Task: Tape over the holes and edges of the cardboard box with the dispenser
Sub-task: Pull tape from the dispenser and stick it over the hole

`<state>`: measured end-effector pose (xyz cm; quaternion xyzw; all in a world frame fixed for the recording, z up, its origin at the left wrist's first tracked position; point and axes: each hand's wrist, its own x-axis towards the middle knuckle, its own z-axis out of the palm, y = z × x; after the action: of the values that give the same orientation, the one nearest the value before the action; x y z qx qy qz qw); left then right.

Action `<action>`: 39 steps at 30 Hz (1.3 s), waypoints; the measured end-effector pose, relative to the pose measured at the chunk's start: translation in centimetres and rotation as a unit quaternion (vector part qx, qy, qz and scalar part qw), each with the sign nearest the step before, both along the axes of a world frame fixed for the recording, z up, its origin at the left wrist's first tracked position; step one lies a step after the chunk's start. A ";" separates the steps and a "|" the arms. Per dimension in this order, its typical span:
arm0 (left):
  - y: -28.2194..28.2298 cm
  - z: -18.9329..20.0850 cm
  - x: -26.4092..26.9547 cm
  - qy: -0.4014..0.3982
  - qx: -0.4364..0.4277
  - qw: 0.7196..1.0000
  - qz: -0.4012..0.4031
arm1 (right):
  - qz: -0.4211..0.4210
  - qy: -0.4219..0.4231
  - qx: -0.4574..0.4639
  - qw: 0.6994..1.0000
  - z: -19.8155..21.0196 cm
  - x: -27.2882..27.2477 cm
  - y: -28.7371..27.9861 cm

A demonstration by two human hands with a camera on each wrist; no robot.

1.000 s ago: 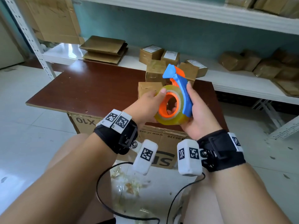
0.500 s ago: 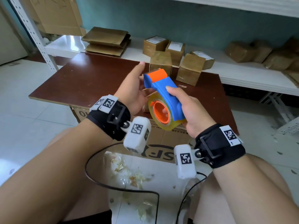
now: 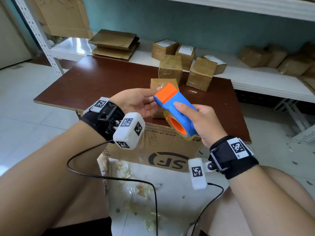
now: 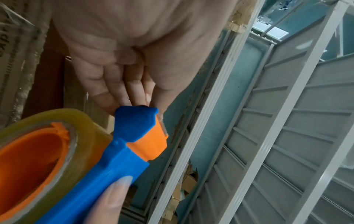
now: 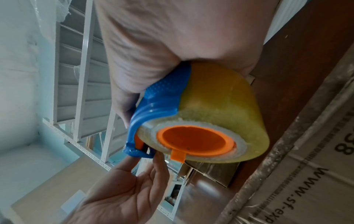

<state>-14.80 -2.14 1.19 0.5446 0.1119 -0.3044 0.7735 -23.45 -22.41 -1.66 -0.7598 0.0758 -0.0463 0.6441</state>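
1. Right hand (image 3: 202,122) gripped the blue-and-orange tape dispenser (image 3: 177,106), thumb laid along the blue back, fingers curled round the far side of the yellowish tape roll (image 3: 172,121).
2. Dispenser was held in the air above the near edge of the bench (image 3: 102,82), orange cutter end pointing away from the person and up to the left, roll end lower and nearer the right wrist.
3. Left hand (image 3: 136,103) lay palm up just left of the dispenser, fingers fairly straight, fingertips reaching the orange cutter end; thumb and forefinger came together there, but whether tape was pinched between them cannot be told.
4. Left wrist view showed the same: fingers (image 4: 122,84) meeting the tip of the dispenser (image 4: 134,136), roll (image 4: 38,151) in the lower left corner.
5. Right wrist view looked straight into the orange core of the roll (image 5: 220,106), with the left hand (image 5: 122,189) open beneath the dispenser's tip.
6. Small cardboard box (image 3: 158,92) stood on the bench directly behind the dispenser, partly hidden by it and by the left hand.
7. Two taller brown boxes (image 3: 170,68) stood on the bench beyond the dispenser, well apart from both hands.
8. Large carton (image 3: 162,150) printed with "SF" sat under the bench, below the dispenser.
9. Flattened cardboard sheets (image 3: 114,44) and more small parcels lay on the white shelf (image 3: 71,48) beyond the bench, far from the dispenser.
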 end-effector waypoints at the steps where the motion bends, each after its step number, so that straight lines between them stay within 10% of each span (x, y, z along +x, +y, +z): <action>1: 0.1 -0.1 0.1 0.005 0.001 1.000 0.002 | 0.004 0.001 -0.003 1.000 -0.2 0.0 -0.1; 19: -0.6 -2.1 -0.2 -0.272 0.164 0.947 0.055 | 0.032 -0.038 -0.093 0.994 -1.0 -0.4 -0.5; 39: 1.4 -1.3 1.3 -0.312 0.193 0.924 0.110 | 0.036 -0.042 -0.208 0.977 -2.2 -1.3 -3.4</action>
<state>-13.50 -0.75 -0.11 0.7354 -0.0194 -0.0046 0.6774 -24.72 -25.84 -3.87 -0.8766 0.0103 -0.0698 0.4761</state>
